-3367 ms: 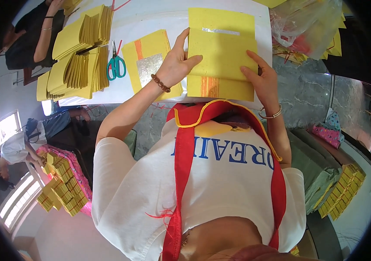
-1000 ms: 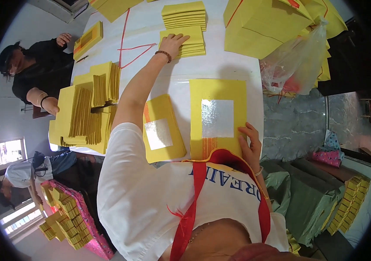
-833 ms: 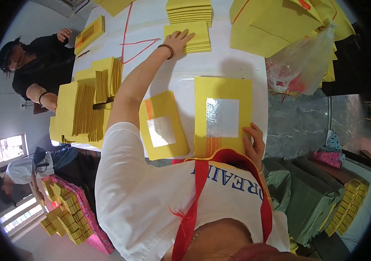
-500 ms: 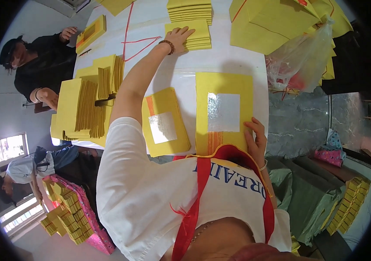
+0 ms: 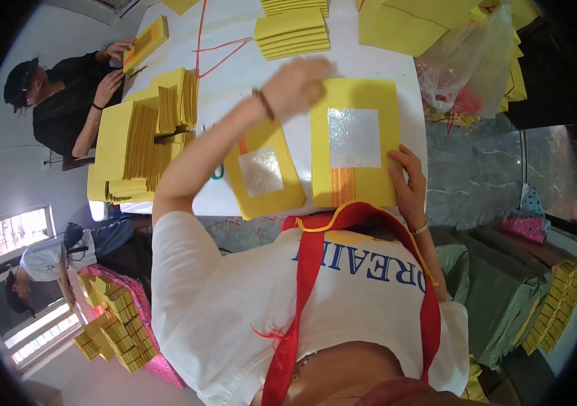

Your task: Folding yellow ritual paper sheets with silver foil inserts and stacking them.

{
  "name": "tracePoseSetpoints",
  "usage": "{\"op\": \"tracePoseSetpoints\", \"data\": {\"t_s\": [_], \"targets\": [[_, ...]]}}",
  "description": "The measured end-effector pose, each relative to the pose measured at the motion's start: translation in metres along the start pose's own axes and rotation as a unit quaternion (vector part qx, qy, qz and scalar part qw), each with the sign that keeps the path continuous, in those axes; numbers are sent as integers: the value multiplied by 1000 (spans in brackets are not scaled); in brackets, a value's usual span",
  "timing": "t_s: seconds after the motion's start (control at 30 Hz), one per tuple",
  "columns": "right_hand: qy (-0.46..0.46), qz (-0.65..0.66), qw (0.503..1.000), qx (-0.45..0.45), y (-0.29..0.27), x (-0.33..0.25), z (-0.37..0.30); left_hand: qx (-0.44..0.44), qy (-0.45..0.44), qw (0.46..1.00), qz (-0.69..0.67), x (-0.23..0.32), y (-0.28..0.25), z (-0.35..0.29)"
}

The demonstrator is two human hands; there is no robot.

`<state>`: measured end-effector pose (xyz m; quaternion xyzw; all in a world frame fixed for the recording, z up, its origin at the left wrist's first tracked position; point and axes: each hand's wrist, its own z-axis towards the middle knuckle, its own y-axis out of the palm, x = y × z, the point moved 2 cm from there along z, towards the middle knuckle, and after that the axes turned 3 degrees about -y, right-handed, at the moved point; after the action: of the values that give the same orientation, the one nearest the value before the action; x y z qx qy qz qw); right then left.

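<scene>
Before me lies a yellow paper stack point(image 5: 388, 128) with a silver foil rectangle and an orange printed band. My right hand point(image 5: 410, 184) rests at its right edge, fingers bent and apart, gripping nothing visible. Over its far left corner passes my left hand point(image 5: 296, 86), smeared by motion; whether it holds anything is unclear. A narrower yellow paper bundle point(image 5: 287, 183) with a silver square lies slightly askew to the left, partly beneath my left forearm. Farther off sits a pile of folded yellow paper packets point(image 5: 292, 34).
Tall yellow paper piles point(image 5: 116, 145) stand at the table's left, near green-handled scissors point(image 5: 217, 172). Red string point(image 5: 224, 55) lies across the white tabletop. A clear plastic bag point(image 5: 471, 64) hangs at the far right. A co-worker in black point(image 5: 65, 108) handles a yellow packet at left.
My left hand has come back from the folded packets toward the near stack's far corner. My right hand stays by that stack. The co-worker in black now has both hands near the yellow packet.
</scene>
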<state>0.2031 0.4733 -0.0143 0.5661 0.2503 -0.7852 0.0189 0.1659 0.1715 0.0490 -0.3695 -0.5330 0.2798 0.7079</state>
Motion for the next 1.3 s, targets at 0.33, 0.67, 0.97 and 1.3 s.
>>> {"op": "tracePoseSetpoints", "data": {"t_s": [0.33, 0.67, 0.97, 1.3], "targets": [[60, 113, 992, -11, 5, 6, 2, -27, 82, 989, 116, 112, 61, -109], [143, 257, 956, -11, 2, 0, 6, -48, -97, 974, -197, 99, 52, -104], [127, 216, 968, -2, 4, 0, 6, -92, -199, 937, -273, 83, 54, -100], [37, 177, 980, -86, 1, 16, 2, -88, -164, 915, -359, 75, 48, -94]]}}
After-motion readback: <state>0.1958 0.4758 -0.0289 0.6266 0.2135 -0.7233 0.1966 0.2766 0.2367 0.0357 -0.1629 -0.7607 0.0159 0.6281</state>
